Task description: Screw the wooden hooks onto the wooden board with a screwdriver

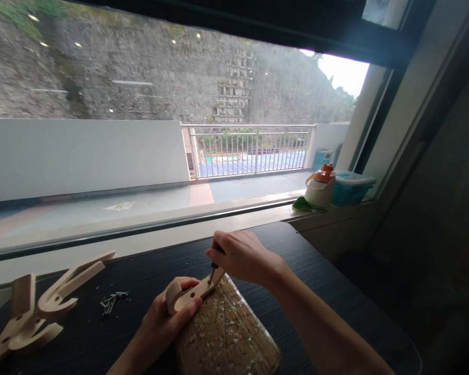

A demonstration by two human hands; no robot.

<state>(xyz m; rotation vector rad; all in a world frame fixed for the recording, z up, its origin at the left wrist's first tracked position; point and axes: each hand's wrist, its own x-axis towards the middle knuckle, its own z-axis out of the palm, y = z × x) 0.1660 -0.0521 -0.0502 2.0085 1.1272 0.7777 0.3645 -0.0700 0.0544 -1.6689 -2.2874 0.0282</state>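
My left hand (172,312) grips a pale wooden hook (186,300) by its curved end, thumb along its side. The hook lies across the far end of a worn wooden block (230,333), whose top is dotted with small holes and looks wrapped in clear film. My right hand (238,255) is closed around the dark handle of a screwdriver (214,264). Its shaft points down to a hole near the hook's far end. Whether a screw sits under the tip I cannot tell. The fingers partly hide the handle.
Several more wooden hooks (58,291) lie at the left of the dark table (148,276), with a small heap of screws (112,302) beside them. On the windowsill stand a white bottle with an orange lid (320,190) and a teal lidded box (353,187).
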